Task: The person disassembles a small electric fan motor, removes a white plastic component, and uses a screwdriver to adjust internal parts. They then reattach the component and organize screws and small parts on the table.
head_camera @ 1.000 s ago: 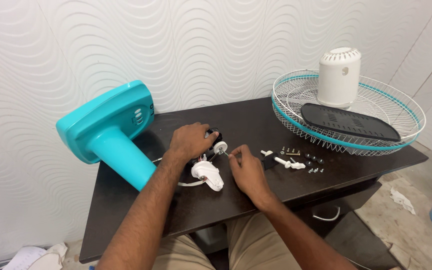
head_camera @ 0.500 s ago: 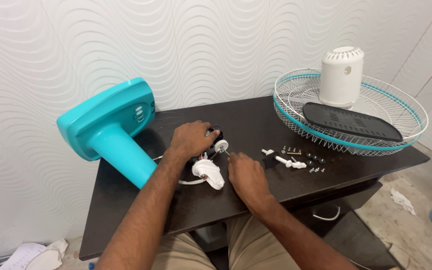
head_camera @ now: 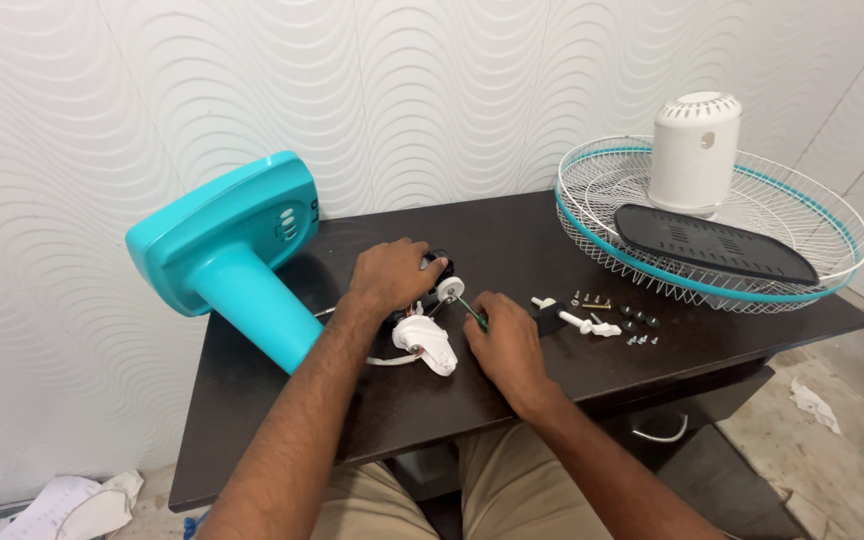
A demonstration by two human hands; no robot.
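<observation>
My left hand (head_camera: 389,277) rests on top of a small black and white fan motor part (head_camera: 436,285) in the middle of the dark table (head_camera: 252,420), gripping it. My right hand (head_camera: 505,342) holds a thin screwdriver (head_camera: 470,307) with a green shaft, its tip against the white round end of the motor part. A white plastic piece (head_camera: 426,344) with a white cord lies just in front of the motor, between my hands.
A teal fan base and stand (head_camera: 235,258) lies tipped over at the table's left. Several screws, knobs and small white parts (head_camera: 602,318) lie right of my right hand. A wire fan guard (head_camera: 752,215) at the right holds a white motor cover (head_camera: 693,150) and a black panel (head_camera: 714,243).
My right hand has shifted slightly left and closer to the motor part, bringing the screwdriver tip up to its white end. My left hand stays put.
</observation>
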